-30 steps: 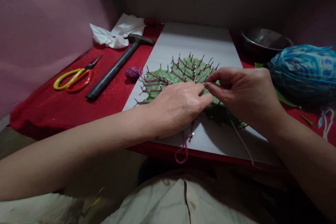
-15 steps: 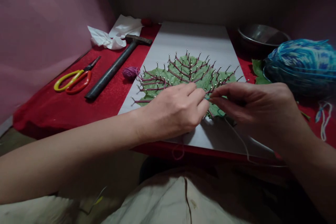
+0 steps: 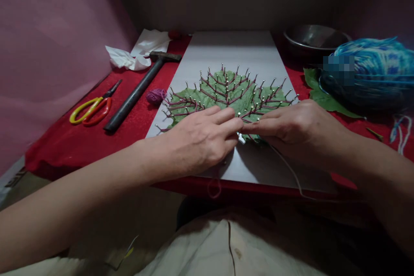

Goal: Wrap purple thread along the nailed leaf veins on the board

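Observation:
A green lobed leaf (image 3: 210, 88) lies on a white board (image 3: 231, 47), ringed and crossed by upright nails with dark purple yarn strung between them. Over the leaf's near left part, my left hand (image 3: 210, 136) has its fingers curled together; whatever is in their tips is hidden. My right hand (image 3: 291, 125) comes from the right, its index finger reaching to the left fingertips and the other fingers folded. A thin pale yarn (image 3: 293, 172) runs from beneath the right hand over the board's near edge. A purple yarn loop (image 3: 214, 187) hangs below my left hand.
On the red cloth (image 3: 69, 146) at left lie yellow-and-red scissors (image 3: 92, 110), a hammer (image 3: 136, 95), white tissue (image 3: 127, 58) and a purple yarn ball (image 3: 155, 96). At right are a metal bowl (image 3: 315, 43), a blue yarn skein (image 3: 375, 73) and another leaf (image 3: 333, 101).
My right hand has turned from a fingertip pinch to a stretched index finger, closer to the left fingertips. The view has shifted slightly, showing more of the leaf beside the blue skein.

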`<act>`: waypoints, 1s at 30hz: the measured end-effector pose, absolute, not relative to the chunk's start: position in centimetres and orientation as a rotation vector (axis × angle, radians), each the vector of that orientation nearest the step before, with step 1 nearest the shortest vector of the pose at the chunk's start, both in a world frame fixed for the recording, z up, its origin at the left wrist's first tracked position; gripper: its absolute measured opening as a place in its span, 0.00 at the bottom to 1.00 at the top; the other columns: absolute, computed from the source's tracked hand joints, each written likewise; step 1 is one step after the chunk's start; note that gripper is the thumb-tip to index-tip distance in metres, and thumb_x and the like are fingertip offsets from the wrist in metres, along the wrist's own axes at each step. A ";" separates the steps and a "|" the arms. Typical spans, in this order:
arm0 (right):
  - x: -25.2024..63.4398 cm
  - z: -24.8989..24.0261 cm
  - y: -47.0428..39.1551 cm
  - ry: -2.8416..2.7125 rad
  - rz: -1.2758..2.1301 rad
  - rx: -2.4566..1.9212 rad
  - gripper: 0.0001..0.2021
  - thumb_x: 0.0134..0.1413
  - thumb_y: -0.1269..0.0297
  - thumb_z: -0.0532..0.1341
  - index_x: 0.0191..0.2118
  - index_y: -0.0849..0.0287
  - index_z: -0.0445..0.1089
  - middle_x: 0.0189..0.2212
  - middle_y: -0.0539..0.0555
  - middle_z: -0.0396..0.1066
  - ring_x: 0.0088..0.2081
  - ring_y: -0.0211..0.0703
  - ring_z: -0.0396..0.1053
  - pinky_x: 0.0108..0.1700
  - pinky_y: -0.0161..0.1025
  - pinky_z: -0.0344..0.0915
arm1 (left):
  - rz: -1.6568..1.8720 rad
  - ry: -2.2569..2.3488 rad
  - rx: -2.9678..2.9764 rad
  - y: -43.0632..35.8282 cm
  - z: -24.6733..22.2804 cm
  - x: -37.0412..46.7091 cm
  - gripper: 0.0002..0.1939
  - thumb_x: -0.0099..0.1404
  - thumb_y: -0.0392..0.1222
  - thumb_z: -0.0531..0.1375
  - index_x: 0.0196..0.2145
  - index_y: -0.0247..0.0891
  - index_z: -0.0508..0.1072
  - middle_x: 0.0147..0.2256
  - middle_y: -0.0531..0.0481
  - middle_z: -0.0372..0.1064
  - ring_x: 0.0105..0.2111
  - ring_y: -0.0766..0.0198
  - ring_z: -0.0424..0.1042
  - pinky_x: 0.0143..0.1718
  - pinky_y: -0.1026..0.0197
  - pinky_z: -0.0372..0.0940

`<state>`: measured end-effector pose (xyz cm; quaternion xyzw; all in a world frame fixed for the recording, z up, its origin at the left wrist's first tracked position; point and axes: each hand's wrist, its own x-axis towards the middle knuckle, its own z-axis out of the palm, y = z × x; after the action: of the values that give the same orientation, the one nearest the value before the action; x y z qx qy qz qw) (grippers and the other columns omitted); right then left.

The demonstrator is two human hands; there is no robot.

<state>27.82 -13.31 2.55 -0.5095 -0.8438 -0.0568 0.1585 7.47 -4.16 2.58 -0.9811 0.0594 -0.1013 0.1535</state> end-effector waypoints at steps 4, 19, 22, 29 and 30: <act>27.8 2.6 -13.3 -2.442 -0.139 -1.470 0.15 0.56 0.76 0.53 0.32 0.54 0.77 0.24 0.49 0.75 0.23 0.33 0.65 0.25 0.35 0.46 | -0.193 0.164 -2.761 -4.8 2.5 7.1 0.13 0.70 0.34 0.49 0.36 0.33 0.74 0.38 0.42 0.67 0.40 0.55 0.64 0.40 0.53 0.60; 26.3 2.6 -14.6 -2.385 -0.315 -1.580 0.10 0.50 0.76 0.54 0.30 0.57 0.71 0.20 0.50 0.71 0.19 0.39 0.62 0.23 0.38 0.40 | -0.168 0.108 -2.805 -5.6 2.3 6.7 0.13 0.69 0.31 0.48 0.36 0.31 0.73 0.37 0.41 0.65 0.37 0.57 0.62 0.39 0.54 0.63; 26.6 2.8 -14.9 -2.481 -0.287 -1.466 0.11 0.49 0.77 0.54 0.29 0.56 0.71 0.20 0.50 0.70 0.19 0.38 0.60 0.24 0.38 0.39 | -0.162 0.124 -2.856 -5.4 2.4 6.7 0.15 0.70 0.32 0.48 0.33 0.32 0.73 0.37 0.41 0.64 0.38 0.56 0.62 0.40 0.54 0.64; 28.8 3.2 -14.2 -2.580 -0.194 -1.601 0.14 0.42 0.80 0.56 0.29 0.54 0.74 0.16 0.48 0.65 0.18 0.33 0.52 0.24 0.39 0.36 | -0.110 0.138 -2.890 -5.1 2.5 6.9 0.16 0.70 0.32 0.47 0.32 0.31 0.74 0.40 0.39 0.66 0.40 0.54 0.62 0.41 0.53 0.65; 29.1 3.1 -14.3 -2.569 -0.201 -1.612 0.14 0.43 0.79 0.57 0.30 0.53 0.75 0.16 0.48 0.66 0.18 0.33 0.53 0.24 0.38 0.36 | -0.111 0.133 -2.905 -5.0 2.4 6.8 0.16 0.70 0.32 0.47 0.33 0.30 0.74 0.41 0.38 0.66 0.41 0.54 0.62 0.42 0.53 0.65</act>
<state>29.09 -14.26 3.09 -0.5296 -0.8441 -0.0661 0.0510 6.81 -5.02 2.45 -0.9916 0.0454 -0.0378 0.1155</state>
